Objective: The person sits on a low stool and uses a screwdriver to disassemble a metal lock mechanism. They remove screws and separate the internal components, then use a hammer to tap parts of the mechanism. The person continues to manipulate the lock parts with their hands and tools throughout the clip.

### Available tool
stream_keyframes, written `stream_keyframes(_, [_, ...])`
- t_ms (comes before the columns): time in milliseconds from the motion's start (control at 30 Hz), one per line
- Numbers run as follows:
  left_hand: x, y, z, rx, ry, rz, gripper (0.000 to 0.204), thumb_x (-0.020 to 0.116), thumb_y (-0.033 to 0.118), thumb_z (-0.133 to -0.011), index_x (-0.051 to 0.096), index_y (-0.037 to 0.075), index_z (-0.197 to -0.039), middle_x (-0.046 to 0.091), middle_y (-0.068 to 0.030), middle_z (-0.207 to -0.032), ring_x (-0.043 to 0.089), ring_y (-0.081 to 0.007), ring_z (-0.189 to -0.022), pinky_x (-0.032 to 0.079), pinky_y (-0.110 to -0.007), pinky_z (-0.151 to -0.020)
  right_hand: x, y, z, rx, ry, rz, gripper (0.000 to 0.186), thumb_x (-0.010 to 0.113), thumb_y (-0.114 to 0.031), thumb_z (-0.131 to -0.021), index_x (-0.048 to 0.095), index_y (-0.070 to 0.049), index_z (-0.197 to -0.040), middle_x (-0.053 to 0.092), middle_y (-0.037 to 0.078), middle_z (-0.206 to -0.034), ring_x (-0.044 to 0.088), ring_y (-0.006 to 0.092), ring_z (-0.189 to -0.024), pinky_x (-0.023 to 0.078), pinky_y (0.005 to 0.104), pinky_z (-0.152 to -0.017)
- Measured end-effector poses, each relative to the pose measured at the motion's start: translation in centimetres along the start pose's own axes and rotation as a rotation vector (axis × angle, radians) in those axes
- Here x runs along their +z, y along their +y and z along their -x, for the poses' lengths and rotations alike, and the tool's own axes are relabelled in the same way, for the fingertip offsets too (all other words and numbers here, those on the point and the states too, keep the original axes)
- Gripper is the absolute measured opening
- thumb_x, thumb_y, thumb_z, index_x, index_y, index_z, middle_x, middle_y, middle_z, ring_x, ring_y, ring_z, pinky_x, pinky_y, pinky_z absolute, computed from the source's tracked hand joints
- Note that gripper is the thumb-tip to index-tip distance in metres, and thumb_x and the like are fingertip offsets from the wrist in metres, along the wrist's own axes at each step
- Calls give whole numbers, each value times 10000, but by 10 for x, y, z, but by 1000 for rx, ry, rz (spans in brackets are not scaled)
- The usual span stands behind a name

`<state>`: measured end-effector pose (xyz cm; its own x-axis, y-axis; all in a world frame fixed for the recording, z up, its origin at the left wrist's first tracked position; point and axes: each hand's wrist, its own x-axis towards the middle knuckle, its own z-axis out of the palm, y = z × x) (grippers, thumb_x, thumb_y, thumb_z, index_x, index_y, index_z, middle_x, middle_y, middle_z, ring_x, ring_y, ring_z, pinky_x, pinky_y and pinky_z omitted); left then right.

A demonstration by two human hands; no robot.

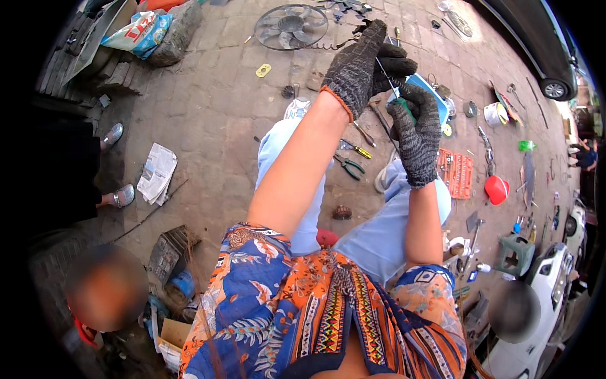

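Both my hands wear dark grey knitted gloves and are raised close together in front of me. My right hand [416,129] is closed around the green handle [405,108] of a screwdriver. Its thin metal shaft [384,71] points up and left to my left hand [363,69]. The fingers of my left hand are curled round a small dark part that mostly stays hidden. A dark coiled wire [325,45] runs up to that hand. Beyond it, a round fan [291,25] with grey blades lies on the paving. Beneath my hands is a blue tray [435,95], partly covered.
Pliers [349,165], a yellow-handled screwdriver [361,151] and a hammer [379,114] lie between my feet. Right of me are an orange socket case [456,174], a red bowl [497,189] and a white bucket [496,114]. Newspaper [157,174] lies left, near another person's feet [118,196]. Cars are parked right.
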<state>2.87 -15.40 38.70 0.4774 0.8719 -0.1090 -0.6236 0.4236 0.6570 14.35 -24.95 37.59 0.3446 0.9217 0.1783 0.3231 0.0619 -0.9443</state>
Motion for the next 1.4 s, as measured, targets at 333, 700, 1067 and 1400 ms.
stream_keyframes(333, [-27, -2, -12, -88, -74, 231, 784, 442, 571, -857, 387, -124, -1216, 479, -320, -1185, 508, -434, -1082, 447, -509, -915, 1, -29, 9, -474, 46, 438, 192, 599, -162, -821, 620, -47, -973, 638, 149, -904, 626, 299, -813, 492, 352, -714])
stream_keyframes(700, [-31, -10, -19, -242, 54, -92, 855, 393, 677, -815, 454, -113, -1139, 558, -284, -1083, 562, -403, -1014, 485, -462, -874, -10, -3, -5, -274, -15, 397, 263, 607, -264, -810, 636, -53, -964, 639, 159, -891, 602, 315, -871, 450, 399, -799])
stream_keyframes(1067, [-40, -34, 5, -65, 20, -1057, 428, 609, 380, -833, 609, -5, -1019, 651, -144, -884, 644, -209, -787, 527, -314, -694, -15, 56, -40, -14, 166, 374, 365, 598, -273, -817, 589, -27, -1085, 630, 206, -981, 583, 326, -971, 440, 397, -865])
stream_keyframes(1400, [-60, -61, -10, 926, -164, -1821, 392, 624, 143, -731, 545, 139, -1115, 571, -95, -1087, 601, -296, -845, 486, -406, -707, -6, 40, -36, 228, -181, -99, 466, 561, -228, -868, 427, -24, -1264, 647, 129, -905, 610, 134, -657, 491, 247, -588])
